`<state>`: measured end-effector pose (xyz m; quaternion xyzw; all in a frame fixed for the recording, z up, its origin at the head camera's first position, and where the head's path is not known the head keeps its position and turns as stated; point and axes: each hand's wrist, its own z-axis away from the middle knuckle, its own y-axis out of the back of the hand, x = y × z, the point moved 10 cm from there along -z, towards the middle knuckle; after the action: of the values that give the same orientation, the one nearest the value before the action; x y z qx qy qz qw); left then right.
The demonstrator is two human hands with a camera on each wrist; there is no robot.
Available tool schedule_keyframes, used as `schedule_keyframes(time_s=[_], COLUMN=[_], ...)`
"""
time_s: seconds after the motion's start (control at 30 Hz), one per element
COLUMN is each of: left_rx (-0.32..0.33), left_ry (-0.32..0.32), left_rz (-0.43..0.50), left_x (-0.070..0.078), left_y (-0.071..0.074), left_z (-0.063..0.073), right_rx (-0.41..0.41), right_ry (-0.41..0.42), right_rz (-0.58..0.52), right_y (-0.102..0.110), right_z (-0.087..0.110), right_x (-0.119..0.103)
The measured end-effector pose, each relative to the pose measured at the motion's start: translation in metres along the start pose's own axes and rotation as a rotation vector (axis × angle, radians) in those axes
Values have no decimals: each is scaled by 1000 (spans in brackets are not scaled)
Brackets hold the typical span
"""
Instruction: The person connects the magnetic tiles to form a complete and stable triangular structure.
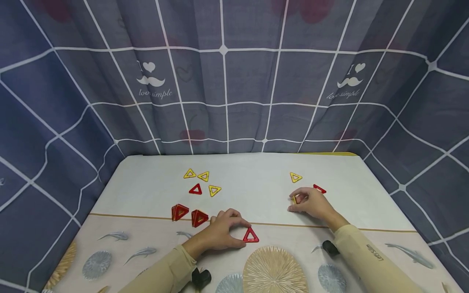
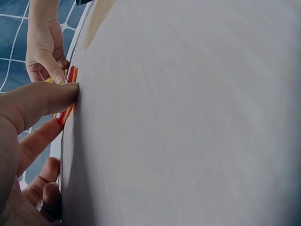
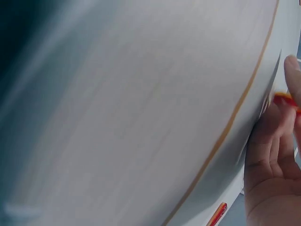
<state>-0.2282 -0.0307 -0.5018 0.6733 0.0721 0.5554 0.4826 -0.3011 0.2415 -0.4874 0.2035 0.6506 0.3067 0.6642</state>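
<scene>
In the head view my left hand (image 1: 221, 232) holds a red triangular frame tile (image 1: 250, 239) near the front of the table, index fingertip at its top corner and thumb at its lower left. The left wrist view shows that tile (image 2: 74, 74) edge-on between thumb and finger. Farther right, my right hand (image 1: 314, 204) pinches a small yellow triangular tile (image 1: 294, 200) between thumb and fingers. Just behind that hand lie a red triangle (image 1: 319, 189) and a yellow triangle (image 1: 295, 177), the red one partly hidden.
Left of centre lie several loose triangles, yellow (image 1: 189, 173) and red (image 1: 196, 189). Two stacks of red triangles (image 1: 180, 212) (image 1: 199, 218) stand beside my left hand. A patterned cloth covers the table (image 1: 256, 195), and a dark grid curtain (image 1: 242, 81) encloses its back and sides.
</scene>
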Motion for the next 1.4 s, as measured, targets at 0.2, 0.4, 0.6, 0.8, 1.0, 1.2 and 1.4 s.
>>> schedule_keyframes(time_s=[0.2, 0.4, 0.6, 0.8, 1.0, 1.2, 1.4], left_rx=[-3, 3, 2, 5, 2, -5, -8], left_ry=[7, 4, 7, -2, 9, 9, 7], left_rz=[3, 3, 5, 3, -2, -8, -3], left_x=[-1, -1, -1, 0, -3, -4, -4], left_y=[0, 0, 0, 0, -1, -2, -2], left_z=[0, -1, -1, 0, 0, 0, -1], right_rx=[-30, -36, -32, -38, -56, -98, -161], right_ry=[-45, -54, -46, -62, -46, 18, 75], right_rz=[0, 12, -19, -42, -50, -67, -106], right_y=[0, 0, 0, -2, -9, -22, -37], right_z=[1, 2, 3, 6, 9, 14, 21], right_x=[6, 10, 9, 7, 0, -14, -32])
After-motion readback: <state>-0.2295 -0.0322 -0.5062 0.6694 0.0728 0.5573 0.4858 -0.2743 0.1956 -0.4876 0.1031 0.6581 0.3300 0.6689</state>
